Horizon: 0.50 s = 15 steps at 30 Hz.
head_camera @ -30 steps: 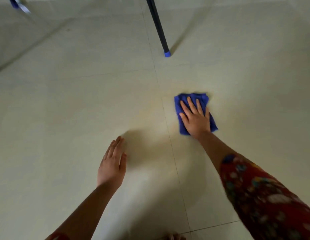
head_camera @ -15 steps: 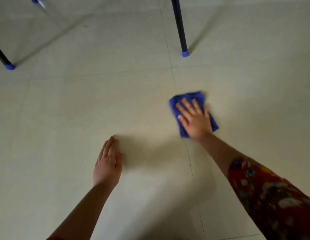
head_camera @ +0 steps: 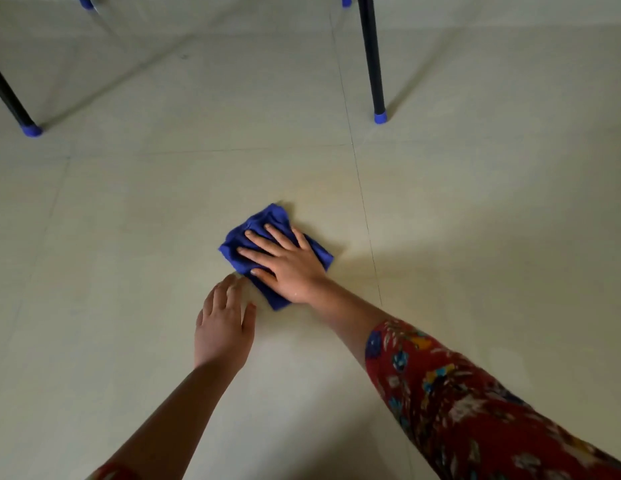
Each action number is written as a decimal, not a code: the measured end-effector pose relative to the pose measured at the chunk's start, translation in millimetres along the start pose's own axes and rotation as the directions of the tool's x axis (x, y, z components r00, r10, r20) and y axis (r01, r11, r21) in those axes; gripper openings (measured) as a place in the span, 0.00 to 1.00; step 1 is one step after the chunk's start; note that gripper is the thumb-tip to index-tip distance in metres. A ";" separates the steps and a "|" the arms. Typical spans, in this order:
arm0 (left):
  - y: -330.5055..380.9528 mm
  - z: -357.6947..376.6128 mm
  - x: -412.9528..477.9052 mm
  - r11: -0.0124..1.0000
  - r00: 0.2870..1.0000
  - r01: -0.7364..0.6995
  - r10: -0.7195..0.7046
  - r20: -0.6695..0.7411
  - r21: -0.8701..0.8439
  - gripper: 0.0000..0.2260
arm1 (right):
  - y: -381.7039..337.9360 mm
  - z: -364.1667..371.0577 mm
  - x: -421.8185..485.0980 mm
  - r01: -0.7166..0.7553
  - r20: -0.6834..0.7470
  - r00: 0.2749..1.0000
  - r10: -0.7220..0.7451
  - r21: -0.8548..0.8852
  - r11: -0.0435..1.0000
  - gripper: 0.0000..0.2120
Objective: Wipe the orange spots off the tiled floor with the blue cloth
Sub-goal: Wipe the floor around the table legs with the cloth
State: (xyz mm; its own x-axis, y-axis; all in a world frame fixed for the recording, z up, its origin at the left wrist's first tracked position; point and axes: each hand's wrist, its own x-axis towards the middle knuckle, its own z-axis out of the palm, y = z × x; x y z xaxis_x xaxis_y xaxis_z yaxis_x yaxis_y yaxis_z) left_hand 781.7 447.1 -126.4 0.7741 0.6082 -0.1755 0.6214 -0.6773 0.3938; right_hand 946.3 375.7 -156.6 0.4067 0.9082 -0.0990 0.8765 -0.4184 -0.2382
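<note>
Head cam, single view.

- Blue cloth (head_camera: pixel 265 221): folded/bunched, flat on the tiled floor (head_camera: pixel 129 237), on the tile just L of a grout line (head_camera: pixel 365 216) running front-to-back.
- R hand (head_camera: pixel 291 268): palm down on top of cloth. Fingers (head_camera: pixel 264 243) straight and spread, pressing it to the floor, not curled round it. Cloth shows beyond the fingertips, at the far L corner, and along the near edge under the heel of the palm.
- L hand (head_camera: pixel 224 327): flat on bare floor, near side-L of cloth, fingers straight and close together, holding nothing. Fingertips just beside the cloth's near-L edge; contact w/ cloth: cannot tell.
- Orange spots: only a faint yellowish-orange tint (head_camera: pixel 319 194) on the tile, just beyond the cloth toward the grout line. Edges too weak to outline.
- R forearm in red floral sleeve (head_camera: pixel 458 403), bare from mid-forearm to wrist.
- Background: black leg (head_camera: pixel 371 57) w/ blue cap (head_camera: pixel 380 118), far R of centre; second black leg (head_camera: pixel 7 95) w/ blue cap (head_camera: pixel 32 130) at L edge. Both well apart from cloth.
</note>
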 end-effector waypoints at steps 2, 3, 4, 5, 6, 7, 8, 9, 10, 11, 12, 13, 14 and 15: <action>8.8 5.6 -0.7 1.000 1.000 0.018 -0.018 -0.007 0.012 0.22 | 34.2 -10.7 -2.8 -0.125 -0.038 0.992 0.124 -0.010 0.992 0.26; 12.5 7.8 -1.4 1.000 1.000 0.027 -0.027 -0.003 0.011 0.22 | 56.0 -16.7 -4.7 -0.245 -0.065 0.967 0.245 0.005 0.970 0.26; 18.9 10.4 -0.7 1.000 1.000 0.012 -0.012 0.006 0.008 0.22 | 83.5 -23.3 -12.8 -0.383 -0.086 0.920 0.383 0.016 0.924 0.25; 24.1 12.4 0.7 0.999 1.000 -0.027 0.027 0.016 0.018 0.22 | 110.7 -28.0 -23.9 -0.507 -0.097 0.856 0.508 0.029 0.861 0.24; 30.8 15.2 2.3 0.995 0.995 -0.092 0.090 0.031 0.039 0.22 | 137.0 -31.4 -40.3 -0.607 -0.114 0.785 0.608 0.049 0.793 0.24; 37.1 18.0 2.9 0.985 0.985 -0.165 0.162 0.051 0.058 0.22 | 159.1 -34.4 -60.4 -0.676 -0.132 0.722 0.679 0.072 0.733 0.24; 44.4 21.2 2.7 0.970 0.970 -0.234 0.229 0.080 0.061 0.22 | 175.9 -36.0 -84.5 -0.728 -0.146 0.666 0.731 0.083 0.680 0.24; 49.4 22.4 2.4 0.958 0.955 -0.283 0.276 0.107 0.055 0.22 | 186.1 -35.6 -105.1 -0.761 -0.146 0.630 0.763 0.084 0.644 0.24; 55.4 23.7 2.1 0.948 0.941 -0.317 0.309 0.135 0.041 0.22 | 192.3 -35.4 -125.3 -0.780 -0.129 0.609 0.783 0.081 0.620 0.25; 61.6 26.3 -1.1 0.936 0.925 -0.351 0.342 0.165 0.027 0.22 | 193.5 -34.4 -150.5 -0.796 -0.107 0.593 0.798 0.077 0.601 0.25; 64.7 27.9 -2.3 0.929 0.916 -0.369 0.360 0.177 0.019 0.22 | 190.6 -33.3 -169.4 -0.804 -0.095 0.582 0.807 0.081 0.589 0.25; 67.0 29.7 -6.6 0.927 0.912 -0.375 0.367 0.184 0.010 0.22 | 183.8 -30.2 -191.3 -0.820 -0.084 0.560 0.824 0.084 0.566 0.25; 67.9 30.2 -8.7 0.928 0.913 -0.373 0.366 0.182 0.002 0.21 | 173.4 -27.0 -207.8 -0.838 -0.094 0.530 0.843 0.093 0.538 0.25; 68.0 30.3 -12.4 0.930 0.914 -0.368 0.363 0.181 -0.007 0.21 | 158.5 -22.4 -224.6 -0.864 -0.102 0.482 0.870 0.108 0.491 0.25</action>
State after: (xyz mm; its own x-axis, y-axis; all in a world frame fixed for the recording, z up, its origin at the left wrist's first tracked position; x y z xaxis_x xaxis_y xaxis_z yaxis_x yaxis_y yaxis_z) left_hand 818.0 380.9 -124.8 0.9550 0.2350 -0.1810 0.2922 -0.8507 0.4370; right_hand 999.7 105.1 -150.5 0.9849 0.0728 -0.1568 0.0514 -0.9894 -0.1362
